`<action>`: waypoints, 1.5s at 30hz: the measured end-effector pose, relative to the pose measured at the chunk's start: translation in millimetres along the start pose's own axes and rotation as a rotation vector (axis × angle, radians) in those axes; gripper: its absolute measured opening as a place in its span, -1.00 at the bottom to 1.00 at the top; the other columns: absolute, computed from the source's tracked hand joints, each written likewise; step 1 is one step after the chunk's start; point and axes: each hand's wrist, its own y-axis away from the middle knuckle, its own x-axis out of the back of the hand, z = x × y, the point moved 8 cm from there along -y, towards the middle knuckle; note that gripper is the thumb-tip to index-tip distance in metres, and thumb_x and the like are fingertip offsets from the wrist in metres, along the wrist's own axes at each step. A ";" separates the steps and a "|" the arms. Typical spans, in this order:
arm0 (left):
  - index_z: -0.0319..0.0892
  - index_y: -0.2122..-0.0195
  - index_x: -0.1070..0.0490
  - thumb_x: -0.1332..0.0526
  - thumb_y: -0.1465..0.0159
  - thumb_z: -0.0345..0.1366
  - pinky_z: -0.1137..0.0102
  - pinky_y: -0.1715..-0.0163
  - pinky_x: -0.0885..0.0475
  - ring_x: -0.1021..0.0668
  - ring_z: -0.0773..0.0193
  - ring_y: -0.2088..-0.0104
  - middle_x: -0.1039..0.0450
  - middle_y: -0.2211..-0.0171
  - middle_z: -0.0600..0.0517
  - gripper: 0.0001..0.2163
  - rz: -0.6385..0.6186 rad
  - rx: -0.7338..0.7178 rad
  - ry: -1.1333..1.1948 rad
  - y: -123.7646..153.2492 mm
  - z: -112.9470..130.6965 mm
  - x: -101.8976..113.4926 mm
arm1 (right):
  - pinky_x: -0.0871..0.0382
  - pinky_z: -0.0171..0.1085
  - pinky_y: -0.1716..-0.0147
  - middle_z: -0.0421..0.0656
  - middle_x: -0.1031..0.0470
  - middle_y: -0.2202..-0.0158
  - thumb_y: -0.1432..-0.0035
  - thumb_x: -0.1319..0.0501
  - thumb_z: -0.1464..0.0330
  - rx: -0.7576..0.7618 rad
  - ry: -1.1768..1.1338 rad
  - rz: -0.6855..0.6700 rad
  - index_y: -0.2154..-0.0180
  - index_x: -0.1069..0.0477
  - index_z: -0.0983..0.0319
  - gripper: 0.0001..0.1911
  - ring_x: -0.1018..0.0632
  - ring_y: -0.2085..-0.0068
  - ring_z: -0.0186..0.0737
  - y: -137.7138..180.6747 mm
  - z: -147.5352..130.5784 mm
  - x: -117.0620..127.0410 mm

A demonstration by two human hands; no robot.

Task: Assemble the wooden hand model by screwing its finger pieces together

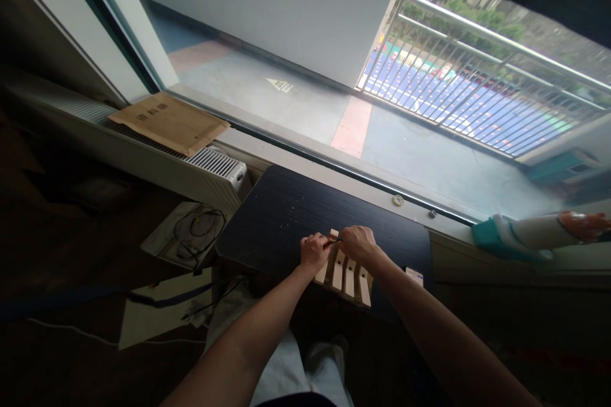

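A small wooden slatted rack (351, 276) with several pale slats lies on a dark tabletop (277, 216). My left hand (314, 251) rests closed on the rack's left end. My right hand (358, 243) is closed over its top edge. Between the two hands a thin dark tool (333, 242) shows, its ends hidden in my fingers. Which hand grips it I cannot tell for certain. Wood crumbs are scattered on the tabletop behind the rack.
A white card-like item (414, 276) lies at the table's right edge. A brown envelope (169, 122) sits on the radiator (210, 168) to the left. Cables and papers (191, 235) lie on the floor. A teal and white object (520, 235) rests on the windowsill.
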 end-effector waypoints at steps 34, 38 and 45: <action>-0.08 0.30 -0.53 -0.15 -0.28 -0.19 0.21 0.01 -0.19 -0.51 0.20 0.17 -0.53 0.25 0.03 -0.82 0.060 -0.035 0.035 -1.2 -2.0 -0.2 | -0.30 -0.40 0.34 -0.07 -0.57 0.28 -0.27 -0.07 0.40 0.132 -0.052 -0.016 0.27 -0.53 0.26 -0.75 -0.55 0.30 -0.30 -13.0 -4.7 2.1; -0.07 0.29 -0.53 -0.15 -0.27 -0.23 0.21 0.00 -0.18 -0.51 0.21 0.19 -0.54 0.26 0.04 -0.84 0.064 -0.034 0.038 -1.3 -2.8 -0.8 | -0.31 -0.39 0.33 -0.07 -0.57 0.27 -0.25 -0.08 0.44 0.171 -0.046 -0.007 0.25 -0.53 0.26 -0.76 -0.55 0.30 -0.28 -14.3 -11.7 2.2; -0.06 0.28 -0.53 -0.14 -0.27 -0.25 0.19 -0.01 -0.17 -0.51 0.20 0.18 -0.54 0.25 0.04 -0.84 0.066 -0.037 0.005 -0.9 -2.1 -1.4 | -0.33 -0.37 0.33 -0.01 -0.58 0.23 -0.26 -0.07 0.39 0.094 -0.070 0.009 0.24 -0.54 0.26 -0.74 -0.57 0.23 -0.21 -16.4 -10.5 3.5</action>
